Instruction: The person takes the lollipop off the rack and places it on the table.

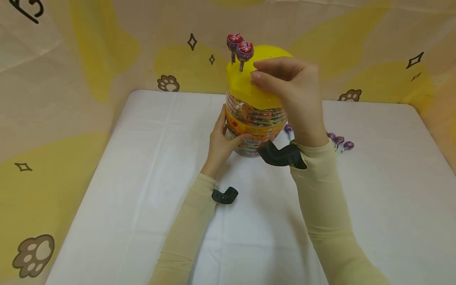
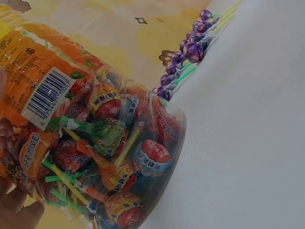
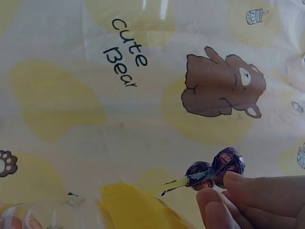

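Observation:
My left hand point(image 1: 222, 144) grips the side of a large clear plastic jar point(image 1: 256, 115) full of wrapped lollipops, its thumb across the orange label. The jar has a bulky yellow lid point(image 1: 270, 95) and is tilted. Two red and purple lollipops, one nearer point(image 1: 245, 51) and one behind point(image 1: 234, 41), stand by their sticks in the lid's left side. My right hand point(image 1: 301, 83) is just right of them, thumb and index fingertips slightly parted, with nothing visible between. In the right wrist view its fingers point(image 3: 257, 191) overlap the lollipop heads point(image 3: 226, 162).
Several purple lollipops point(image 1: 340, 140) with green and yellow sticks lie on the white table point(image 1: 171, 158) behind and right of the jar. A printed yellow and cream cloth point(image 1: 149, 43) hangs behind and beside the table. Black wrist mounts point(image 1: 225, 195) sit on both sleeves.

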Demonstrator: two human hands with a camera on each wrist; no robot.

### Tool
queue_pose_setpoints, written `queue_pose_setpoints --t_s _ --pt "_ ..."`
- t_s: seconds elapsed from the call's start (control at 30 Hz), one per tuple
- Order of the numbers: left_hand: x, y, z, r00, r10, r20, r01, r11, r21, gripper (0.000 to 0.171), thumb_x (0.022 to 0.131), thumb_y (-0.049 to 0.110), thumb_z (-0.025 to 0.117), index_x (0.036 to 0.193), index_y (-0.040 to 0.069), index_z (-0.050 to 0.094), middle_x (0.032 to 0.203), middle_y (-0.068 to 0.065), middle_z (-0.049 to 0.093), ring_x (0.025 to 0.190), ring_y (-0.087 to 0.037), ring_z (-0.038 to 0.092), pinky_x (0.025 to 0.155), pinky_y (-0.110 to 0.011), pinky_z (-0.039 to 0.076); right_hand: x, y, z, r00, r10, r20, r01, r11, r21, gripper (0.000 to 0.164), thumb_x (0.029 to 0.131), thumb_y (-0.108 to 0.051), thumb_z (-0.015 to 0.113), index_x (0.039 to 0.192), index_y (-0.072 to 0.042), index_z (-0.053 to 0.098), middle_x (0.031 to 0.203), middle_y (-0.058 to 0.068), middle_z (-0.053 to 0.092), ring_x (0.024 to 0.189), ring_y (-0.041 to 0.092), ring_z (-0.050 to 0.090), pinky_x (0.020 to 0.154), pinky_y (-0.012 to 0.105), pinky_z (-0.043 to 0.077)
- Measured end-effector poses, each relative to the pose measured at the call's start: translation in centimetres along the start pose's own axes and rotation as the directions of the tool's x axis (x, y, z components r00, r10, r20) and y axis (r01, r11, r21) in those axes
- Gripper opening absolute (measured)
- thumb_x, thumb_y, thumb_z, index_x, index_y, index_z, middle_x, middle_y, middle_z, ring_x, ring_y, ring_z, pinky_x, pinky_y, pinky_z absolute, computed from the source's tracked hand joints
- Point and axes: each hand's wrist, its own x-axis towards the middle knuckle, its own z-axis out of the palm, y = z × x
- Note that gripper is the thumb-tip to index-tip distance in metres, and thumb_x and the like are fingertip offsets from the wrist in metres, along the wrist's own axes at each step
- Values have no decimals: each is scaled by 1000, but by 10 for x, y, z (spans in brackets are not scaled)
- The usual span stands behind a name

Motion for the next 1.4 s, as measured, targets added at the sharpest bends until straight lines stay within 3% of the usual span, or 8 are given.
queue_pose_setpoints --t_s 0.3,0.5,0.67,0.8,0.97,1.17,1.4 --pt "-1 0 0 1000 17 -4 -17 1000 -8 97 80 18 78 153 15 14 155 -1 21 140 -12 20 114 -34 24 12 -3 10 1000 -13 29 17 993 -117 22 80 -10 75 99 2 73 99 11 70 94 20 64 84 28 54" --pt "-1 -2 -1 999 36 -13 -35 999 3 97 79 17 78 153 13 14 156 -2 20 140 -12 20 114 -34 24 21 -6 18 1000 -9 18 14 955 -297 23 78 -14 78 95 1 74 94 10 72 78 13 68 74 22 56" --pt "-1 -2 -1 999 48 -15 -48 999 10 96 80 15 77 152 12 15 156 -4 20 141 -14 20 114 -35 25 23 -5 22 999 -30 21 35 941 -337 22 78 -14 78 91 3 74 90 11 72 69 11 67 66 21 56" --pt "-2 -1 -1 998 55 -13 -55 998 9 95 80 13 77 152 9 14 156 -6 19 141 -16 21 114 -35 24 23 -6 24 998 -50 22 55 921 -385 22 79 -15 78 92 2 74 90 10 72 73 11 67 70 21 55" --pt "-2 -2 0 998 59 -12 -59 998 8 95 80 12 76 152 9 14 156 -6 19 141 -16 20 114 -35 25 22 -6 25 999 -45 11 46 949 -311 19 81 -13 76 91 3 73 89 10 72 72 12 66 68 22 56" --pt "-1 -2 0 999 43 -3 -43 999 -21 96 79 15 78 152 13 15 155 -2 20 140 -12 20 114 -35 24 20 -4 22 999 -49 -7 47 993 -110 14 79 -8 76 85 4 72 85 10 71 75 17 66 71 24 56" --pt "-1 -1 1 999 38 -5 -38 999 -25 97 79 15 78 153 14 14 155 -2 21 140 -12 20 114 -35 24 15 -2 16 996 -87 12 87 996 4 14 82 -7 73 91 4 70 85 10 68 78 22 65 80 29 55"
